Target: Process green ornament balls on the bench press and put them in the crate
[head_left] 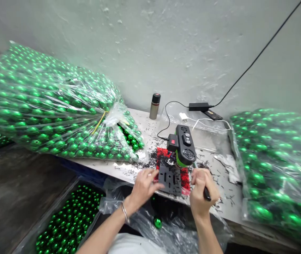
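A small black and green machine (pixel 186 146) with buttons and round vents stands on a slotted black plate (pixel 176 189). Beneath the plate lies a red mat (pixel 185 180). At the plate's left edge, my left hand (pixel 145 185) has its thumb and fingers apart, with nothing visible between them. My right hand (pixel 202 187) is closed round a black-ended handle (pixel 206 194) just right of the machine. A pale shaft shows above that fist; whether it joins the machine I cannot tell. Below the table edge, a shiny green ball (pixel 157 222) rests on clear plastic near my lap.
Large clear bags of green balls lie left (pixel 60 109) and right (pixel 280 165). An open container of green balls (pixel 71 218) stands below left. A spray can (pixel 154 106), power adapter (pixel 199 106) and white cloth (pixel 229 167) sit on the table. Black scraps surround the machine.
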Demonstrator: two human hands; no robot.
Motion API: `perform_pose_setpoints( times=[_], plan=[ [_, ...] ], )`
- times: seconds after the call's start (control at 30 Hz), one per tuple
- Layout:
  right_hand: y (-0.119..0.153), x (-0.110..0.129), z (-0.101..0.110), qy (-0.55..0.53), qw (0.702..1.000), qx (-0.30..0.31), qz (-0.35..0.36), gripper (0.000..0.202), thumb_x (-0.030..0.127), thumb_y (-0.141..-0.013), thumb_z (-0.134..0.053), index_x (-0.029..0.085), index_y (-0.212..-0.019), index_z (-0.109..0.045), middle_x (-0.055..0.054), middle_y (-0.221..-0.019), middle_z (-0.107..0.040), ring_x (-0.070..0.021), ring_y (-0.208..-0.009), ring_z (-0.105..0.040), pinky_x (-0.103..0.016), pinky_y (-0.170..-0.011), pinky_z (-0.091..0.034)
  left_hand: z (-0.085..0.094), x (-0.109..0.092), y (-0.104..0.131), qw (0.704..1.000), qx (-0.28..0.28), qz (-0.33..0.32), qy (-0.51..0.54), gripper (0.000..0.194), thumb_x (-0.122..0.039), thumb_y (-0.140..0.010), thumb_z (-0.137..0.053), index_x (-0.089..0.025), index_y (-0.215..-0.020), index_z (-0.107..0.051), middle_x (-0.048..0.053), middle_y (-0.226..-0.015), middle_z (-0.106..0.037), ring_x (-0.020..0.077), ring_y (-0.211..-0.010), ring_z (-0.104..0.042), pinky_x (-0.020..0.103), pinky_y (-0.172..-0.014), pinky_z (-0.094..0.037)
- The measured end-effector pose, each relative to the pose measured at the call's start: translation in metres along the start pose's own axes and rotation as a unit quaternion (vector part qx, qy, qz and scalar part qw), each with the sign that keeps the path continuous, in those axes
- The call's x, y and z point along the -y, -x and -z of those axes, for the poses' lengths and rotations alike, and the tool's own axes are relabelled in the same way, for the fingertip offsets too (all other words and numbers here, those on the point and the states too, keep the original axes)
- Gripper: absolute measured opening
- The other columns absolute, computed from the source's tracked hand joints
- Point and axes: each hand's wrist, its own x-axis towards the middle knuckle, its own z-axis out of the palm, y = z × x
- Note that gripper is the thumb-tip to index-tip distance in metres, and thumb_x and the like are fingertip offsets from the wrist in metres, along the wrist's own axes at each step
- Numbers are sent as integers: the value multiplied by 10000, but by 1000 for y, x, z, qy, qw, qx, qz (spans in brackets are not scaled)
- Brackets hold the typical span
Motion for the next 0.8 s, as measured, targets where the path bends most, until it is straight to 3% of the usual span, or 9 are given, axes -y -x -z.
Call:
perform_pose_setpoints(
  times=[0.1,0.23,0.33,0.43,0.5,0.57,0.6,0.7,0.8],
  plan=[
    [4,-3,0,3,1000,3,4,338,140,-943,-459,196,-611,-434,11,-657,-492,-127,-665,-516,-291,-629,-384,15,34,-48,987,-31,89,-127,285,-255,-985,-465,-120,-1168,-637,181,-1154,-649,287,-1078,-576,427,-909,-449],
    [6,-5,1,6,1000,8,10,322,121,-935,-453,195,-622,-433,13,-664,-500,-118,-641,-501,-282,-606,-377,26,73,-97,947,73,192,-248,202,-135,-897,-536,-83,-1045,-664,209,-1021,-673,332,-997,-606,469,-896,-432],
    [8,-6,1,7,1000,4,18,317,106,-928,-450,195,-624,-432,12,-667,-498,-120,-651,-507,-280,-605,-383,26,86,-107,946,102,199,-235,170,-125,-831,-611,-72,-979,-676,191,-930,-682,334,-941,-641,468,-899,-439],
    [9,-7,1,12,1000,8,25,312,87,-923,-446,196,-630,-437,12,-668,-499,-122,-662,-514,-279,-608,-390,28,88,-104,954,111,189,-204,271,-192,-860,-593,-118,-1115,-652,156,-1060,-667,288,-949,-654,409,-879,-471],
    [9,-7,1,16,999,10,30,311,79,-920,-442,196,-632,-439,12,-673,-504,-120,-662,-517,-277,-608,-394,33,82,-97,971,88,185,-122,320,-272,-898,-558,-157,-1189,-627,128,-1143,-646,249,-959,-647,368,-860,-494],
    [8,-7,1,20,999,10,35,310,72,-918,-440,196,-634,-440,15,-672,-502,-117,-655,-514,-273,-603,-392,35,70,-86,976,48,207,46,381,-368,-908,-550,-174,-1231,-609,102,-1135,-648,216,-917,-643,344,-822,-519],
    [8,-6,1,22,999,8,36,309,68,-917,-439,196,-636,-441,17,-669,-499,-114,-651,-511,-270,-597,-389,35,62,-80,962,35,228,149,424,-410,-897,-567,-178,-1251,-598,91,-1112,-654,203,-889,-642,338,-797,-532],
    [8,-5,0,26,999,5,31,312,60,-918,-432,195,-636,-434,20,-665,-493,-109,-649,-507,-264,-591,-385,22,34,-60,872,48,297,385,544,-486,-822,-659,-180,-1263,-570,66,-1030,-670,178,-833,-647,313,-737,-553],
    [9,-6,1,33,999,12,27,315,64,-921,-424,197,-635,-425,16,-670,-495,-109,-651,-507,-267,-594,-388,-3,11,-46,815,94,328,468,539,-496,-756,-716,-162,-1162,-599,50,-956,-682,157,-779,-648,293,-731,-549]
  ],
)
